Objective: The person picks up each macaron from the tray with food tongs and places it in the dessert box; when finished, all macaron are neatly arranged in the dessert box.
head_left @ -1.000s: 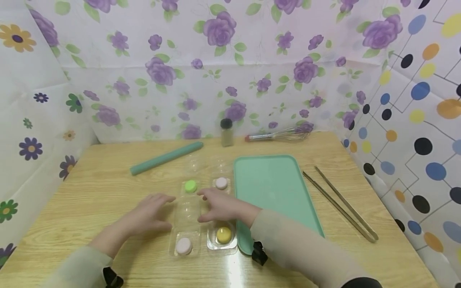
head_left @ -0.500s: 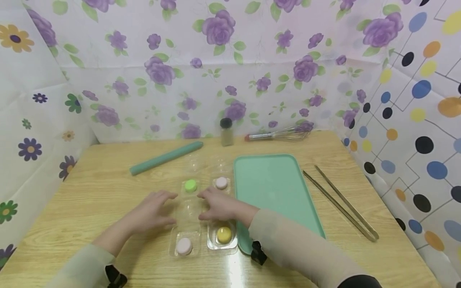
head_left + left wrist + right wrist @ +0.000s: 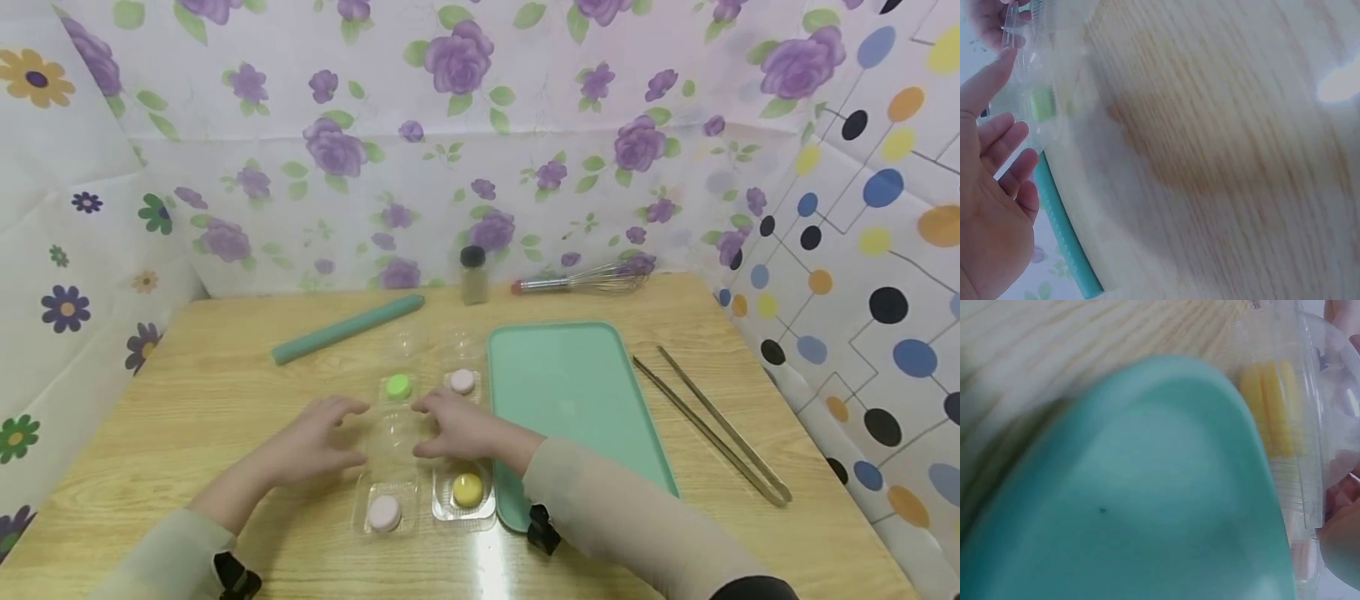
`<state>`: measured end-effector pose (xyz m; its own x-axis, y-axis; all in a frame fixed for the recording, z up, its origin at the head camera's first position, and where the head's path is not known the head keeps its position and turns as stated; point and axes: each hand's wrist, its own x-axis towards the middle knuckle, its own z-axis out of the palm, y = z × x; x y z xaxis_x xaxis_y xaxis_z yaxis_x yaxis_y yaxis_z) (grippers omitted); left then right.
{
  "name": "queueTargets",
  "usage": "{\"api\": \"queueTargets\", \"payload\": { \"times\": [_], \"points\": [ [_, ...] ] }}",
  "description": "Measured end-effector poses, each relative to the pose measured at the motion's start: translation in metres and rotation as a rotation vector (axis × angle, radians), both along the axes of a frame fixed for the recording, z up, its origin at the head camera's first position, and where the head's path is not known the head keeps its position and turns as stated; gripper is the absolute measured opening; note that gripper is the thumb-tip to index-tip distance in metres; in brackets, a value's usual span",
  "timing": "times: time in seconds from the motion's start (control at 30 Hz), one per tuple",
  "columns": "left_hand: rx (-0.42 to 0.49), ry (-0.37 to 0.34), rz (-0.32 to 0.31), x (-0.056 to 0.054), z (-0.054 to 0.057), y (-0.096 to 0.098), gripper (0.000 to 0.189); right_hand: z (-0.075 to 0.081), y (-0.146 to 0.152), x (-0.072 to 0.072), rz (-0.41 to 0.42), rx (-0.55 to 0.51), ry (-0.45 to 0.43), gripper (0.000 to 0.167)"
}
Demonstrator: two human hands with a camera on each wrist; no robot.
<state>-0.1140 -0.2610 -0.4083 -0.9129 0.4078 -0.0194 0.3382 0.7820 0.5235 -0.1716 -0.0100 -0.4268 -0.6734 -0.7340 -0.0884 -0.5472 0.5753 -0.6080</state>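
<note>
Two clear plastic macaron boxes lie with their lids folded back, left of the green tray (image 3: 566, 392). Between my hands is the domed clear lid (image 3: 393, 429) of the nearer left box part. My left hand (image 3: 318, 442) holds its left side, the thumb tip at the edge in the left wrist view. From the opposite side my right hand (image 3: 461, 425) grips it, thumb (image 3: 1344, 544) at the plastic edge. Nearby sit a green macaron (image 3: 398, 387), a pale pink macaron (image 3: 462, 382), another pink macaron (image 3: 384, 513) and a yellow macaron (image 3: 468, 490), each in a compartment.
A teal rolling pin (image 3: 348, 329) lies behind on the left. Near the back wall stand a small black-capped bottle (image 3: 474, 277) and a whisk (image 3: 585, 281) on its side. Long metal tongs (image 3: 708, 425) lie right of the tray. Patterned sheets enclose the wooden table (image 3: 202, 375).
My left hand has shifted slightly right, its thumb closer to the lid, and the lid sits a little farther back. My right hand has barely moved.
</note>
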Motion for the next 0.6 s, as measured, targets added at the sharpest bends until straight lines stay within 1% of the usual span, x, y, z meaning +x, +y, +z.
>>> {"api": "queueTargets", "payload": {
  "times": [0.13,0.27,0.47,0.6],
  "points": [
    [0.028,-0.029,0.019,0.0018,0.0034,-0.0005,0.064,0.0009,0.0030,0.0024,-0.007,-0.065,-0.044,0.064],
    [0.076,-0.046,0.049,0.0025,0.0036,0.0004,0.073,0.0046,0.0057,0.0051,-0.018,-0.113,-0.083,0.064],
    [0.130,-0.019,0.081,-0.0006,0.0015,0.0058,0.093,0.0076,0.0073,0.0059,-0.014,-0.147,-0.056,0.064],
    [0.136,-0.021,0.090,-0.0011,0.0023,0.0093,0.098,0.0082,0.0083,0.0057,-0.011,-0.172,-0.021,0.065]
  ]
}}
